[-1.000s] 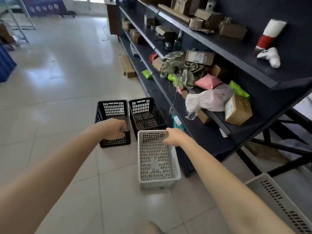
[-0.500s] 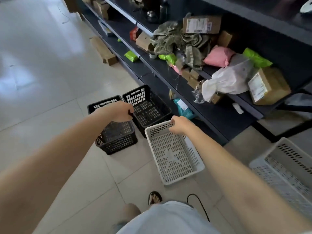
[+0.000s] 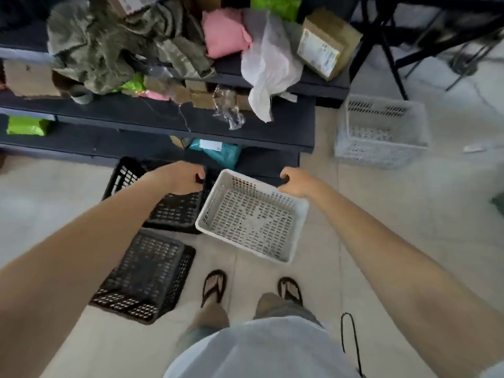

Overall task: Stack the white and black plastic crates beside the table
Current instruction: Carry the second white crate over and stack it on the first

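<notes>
Two crates in hand, two more standing apart.

Left hand (image 3: 183, 178) gripping rim of black crate (image 3: 174, 208), grip closed on it, just in front of dark shelf (image 3: 163, 121). Right hand (image 3: 296, 181) clamping far corner of white crate (image 3: 252, 216), tilting beside the black one. Second black crate (image 3: 147, 276) sitting on floor (image 3: 409, 227) near sandalled feet; second white crate (image 3: 381, 132) resting well apart, right of shelf.

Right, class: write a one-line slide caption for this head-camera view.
Left hand grips a black crate, right hand a white crate, beside cluttered shelves.
</notes>
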`<move>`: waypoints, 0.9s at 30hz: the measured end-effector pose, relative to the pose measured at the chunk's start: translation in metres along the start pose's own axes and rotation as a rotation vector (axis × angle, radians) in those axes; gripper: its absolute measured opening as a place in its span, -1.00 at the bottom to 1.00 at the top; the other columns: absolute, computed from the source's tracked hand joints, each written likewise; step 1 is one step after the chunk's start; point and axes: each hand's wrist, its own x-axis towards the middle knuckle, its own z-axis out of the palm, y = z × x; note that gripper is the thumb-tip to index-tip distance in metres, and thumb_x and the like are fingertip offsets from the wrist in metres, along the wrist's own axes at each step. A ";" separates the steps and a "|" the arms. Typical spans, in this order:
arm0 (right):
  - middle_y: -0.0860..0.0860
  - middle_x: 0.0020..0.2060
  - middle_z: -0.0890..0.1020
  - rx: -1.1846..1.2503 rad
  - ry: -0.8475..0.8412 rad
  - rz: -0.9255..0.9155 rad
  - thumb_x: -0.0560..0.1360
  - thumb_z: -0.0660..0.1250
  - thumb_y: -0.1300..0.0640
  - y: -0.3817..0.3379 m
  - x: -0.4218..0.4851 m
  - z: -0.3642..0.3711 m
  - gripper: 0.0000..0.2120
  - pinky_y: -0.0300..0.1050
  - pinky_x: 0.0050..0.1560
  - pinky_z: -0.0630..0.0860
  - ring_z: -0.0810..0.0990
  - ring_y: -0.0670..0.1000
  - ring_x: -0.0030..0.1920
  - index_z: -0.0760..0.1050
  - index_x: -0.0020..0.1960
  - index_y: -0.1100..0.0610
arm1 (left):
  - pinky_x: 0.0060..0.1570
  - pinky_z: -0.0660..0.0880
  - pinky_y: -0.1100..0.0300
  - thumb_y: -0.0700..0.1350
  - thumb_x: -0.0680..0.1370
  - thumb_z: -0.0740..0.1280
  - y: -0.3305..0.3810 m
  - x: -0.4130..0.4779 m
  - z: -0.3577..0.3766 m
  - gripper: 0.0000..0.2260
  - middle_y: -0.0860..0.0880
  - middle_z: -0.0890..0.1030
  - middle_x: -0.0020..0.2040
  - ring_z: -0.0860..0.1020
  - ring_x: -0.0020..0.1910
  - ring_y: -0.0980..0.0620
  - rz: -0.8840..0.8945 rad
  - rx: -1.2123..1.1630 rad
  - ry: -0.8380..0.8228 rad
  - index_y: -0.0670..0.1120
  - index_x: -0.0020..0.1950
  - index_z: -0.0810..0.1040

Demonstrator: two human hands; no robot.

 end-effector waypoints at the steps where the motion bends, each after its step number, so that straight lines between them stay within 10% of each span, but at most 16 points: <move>1: 0.16 0.27 0.46 0.040 0.012 0.049 0.50 0.31 0.04 0.001 -0.001 0.006 -0.54 0.05 0.20 0.49 0.51 0.18 0.18 0.35 0.35 0.13 | 0.23 0.41 0.09 -0.09 0.57 0.27 -0.006 0.009 -0.002 -0.66 -0.13 0.58 0.25 0.52 0.23 -0.15 0.041 0.007 -0.007 -0.12 0.33 0.47; 18: 0.16 0.24 0.48 0.244 -0.087 0.426 0.54 0.23 0.06 0.072 0.122 0.172 -0.58 -0.03 0.12 0.48 0.51 0.17 0.18 0.33 0.38 0.11 | 0.17 0.49 -0.03 -0.12 0.54 0.26 -0.073 0.229 0.176 -0.60 -0.19 0.48 0.25 0.49 0.20 -0.18 0.133 0.082 -0.289 -0.14 0.37 0.37; 27: 0.12 0.28 0.39 0.258 0.006 0.562 0.51 0.25 0.08 0.155 0.223 0.273 -0.56 0.06 0.18 0.49 0.41 0.17 0.26 0.31 0.38 -0.01 | 0.37 0.30 -0.12 -0.13 0.55 0.28 -0.100 0.341 0.300 -0.49 -0.21 0.10 0.47 0.08 0.47 -0.27 0.061 0.118 -0.245 -0.10 0.47 0.22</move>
